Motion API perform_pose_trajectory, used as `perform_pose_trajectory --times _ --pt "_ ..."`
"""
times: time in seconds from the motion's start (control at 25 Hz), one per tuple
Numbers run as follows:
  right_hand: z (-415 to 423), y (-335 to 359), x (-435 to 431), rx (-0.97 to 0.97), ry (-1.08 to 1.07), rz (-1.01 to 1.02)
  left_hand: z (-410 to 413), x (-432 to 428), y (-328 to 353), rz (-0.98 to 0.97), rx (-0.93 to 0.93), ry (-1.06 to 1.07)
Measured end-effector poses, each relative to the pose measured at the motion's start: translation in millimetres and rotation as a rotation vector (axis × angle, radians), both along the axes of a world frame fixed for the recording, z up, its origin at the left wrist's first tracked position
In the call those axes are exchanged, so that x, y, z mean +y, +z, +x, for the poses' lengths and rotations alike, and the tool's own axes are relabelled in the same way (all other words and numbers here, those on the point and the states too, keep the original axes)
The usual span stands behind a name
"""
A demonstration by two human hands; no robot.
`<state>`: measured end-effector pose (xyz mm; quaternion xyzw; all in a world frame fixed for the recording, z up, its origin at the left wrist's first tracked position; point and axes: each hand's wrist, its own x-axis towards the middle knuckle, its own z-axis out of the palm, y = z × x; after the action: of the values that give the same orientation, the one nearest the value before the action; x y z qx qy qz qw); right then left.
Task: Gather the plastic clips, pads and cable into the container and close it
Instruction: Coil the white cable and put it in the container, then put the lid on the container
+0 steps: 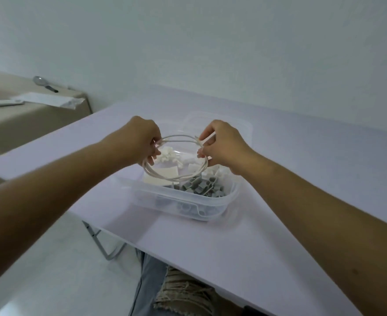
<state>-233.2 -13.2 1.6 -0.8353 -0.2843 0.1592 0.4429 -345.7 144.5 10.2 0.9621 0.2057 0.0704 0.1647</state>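
Note:
A clear plastic container (pixel 183 201) stands on the white table (pixel 279 179). Inside lie grey clips (pixel 199 187), white clips (pixel 168 156) and a flat white pad (pixel 165 174). A white cable (pixel 176 136) is coiled into a loop just above the container's opening. My left hand (pixel 142 140) grips the loop's left side and my right hand (pixel 222 144) pinches its right side. The transparent lid (pixel 245 126) lies on the table behind the container, partly hidden by my right hand.
A beige surface (pixel 28 119) stands to the left with a spoon (pixel 44 83), white paper (pixel 46 99) and a remote (pixel 5 103) on it. The table's near edge runs over my knees (pixel 183 290); a folding metal leg (pixel 105 245) shows below.

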Motion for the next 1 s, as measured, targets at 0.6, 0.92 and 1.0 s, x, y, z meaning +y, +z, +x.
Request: perform_pose_trajectory --times 0.6,0.92,1.0 --pt "13 10 2 -0.443 0.100 -0.140 22 7 12 0.294 0.122 -0.040" --pt "127 -7 -26 -0.303 -0.287 -0.172 139 51 9 -0.025 0.000 0.180" --pt "145 -22 -30 -0.240 -0.341 -0.244 159 64 4 0.087 -0.002 0.230"
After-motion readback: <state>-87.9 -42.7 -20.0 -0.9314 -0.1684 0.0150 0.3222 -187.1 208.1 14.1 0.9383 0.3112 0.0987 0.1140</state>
